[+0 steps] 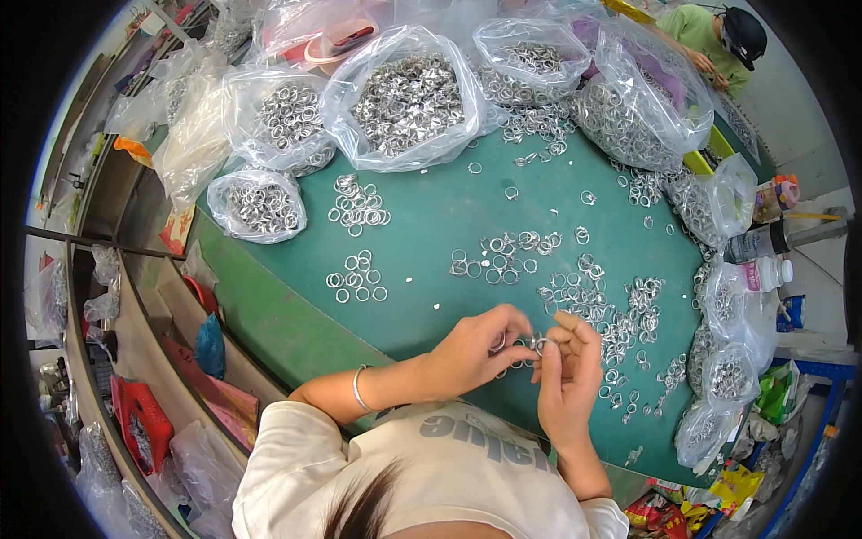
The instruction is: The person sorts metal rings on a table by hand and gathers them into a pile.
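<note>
Close to the table's near edge, my left hand (pixel 478 349) and my right hand (pixel 571 361) meet fingertip to fingertip. Between them is a small silver ring (pixel 539 343), pinched by the fingers of both. Another ring (pixel 498 342) shows at my left fingers; whether it is worn or held I cannot tell. Just beyond my right hand spreads a loose heap of silver rings (pixel 588 286). Farther off lies a smaller cluster of rings (pixel 503 256). Toward the left, two groups of plain rings, one upper (pixel 359 205) and one lower (pixel 357 277), rest on the green table (pixel 413 225).
Open plastic bags full of silver pieces line the far side, including a large bag (pixel 409 103) and a small bag (pixel 260 205). More bags (pixel 729 373) run along the right edge, near a bottle (pixel 754 242). Another person (pixel 709 45) sits at the far right.
</note>
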Available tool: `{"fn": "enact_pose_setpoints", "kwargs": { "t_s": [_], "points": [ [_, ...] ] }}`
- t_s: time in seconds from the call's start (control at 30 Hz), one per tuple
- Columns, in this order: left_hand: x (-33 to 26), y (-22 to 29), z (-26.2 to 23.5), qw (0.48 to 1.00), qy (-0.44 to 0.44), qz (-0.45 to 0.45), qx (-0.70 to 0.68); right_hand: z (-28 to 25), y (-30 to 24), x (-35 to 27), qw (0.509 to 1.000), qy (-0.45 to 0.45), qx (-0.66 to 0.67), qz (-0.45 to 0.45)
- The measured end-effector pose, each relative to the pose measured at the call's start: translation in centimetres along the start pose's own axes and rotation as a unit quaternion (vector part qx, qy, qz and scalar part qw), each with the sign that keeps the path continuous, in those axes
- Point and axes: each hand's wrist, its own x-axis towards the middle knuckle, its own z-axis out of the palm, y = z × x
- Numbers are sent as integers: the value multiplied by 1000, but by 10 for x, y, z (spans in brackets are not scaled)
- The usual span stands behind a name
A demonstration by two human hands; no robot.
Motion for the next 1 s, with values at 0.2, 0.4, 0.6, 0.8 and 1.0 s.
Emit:
{"fn": "enact_pose_setpoints", "kwargs": {
  "t_s": [0.2,0.4,0.6,0.8,1.0],
  "points": [
    [-2,-1,0,998,-33,-11,-53,-6,-1,1,995,-48,86,18],
    [-8,2,1,991,-42,-86,-88,-8,9,0,977,-30,-121,-171],
    [-15,10,9,998,-25,-34,-56,-13,-8,1,992,-54,-90,-76],
    [-12,17,-3,994,-102,15,19,-30,-9,-3,991,-99,68,64],
    [-15,26,-4,995,-101,17,12,-22,-19,-8,991,-60,-64,-98]
  ]
}}
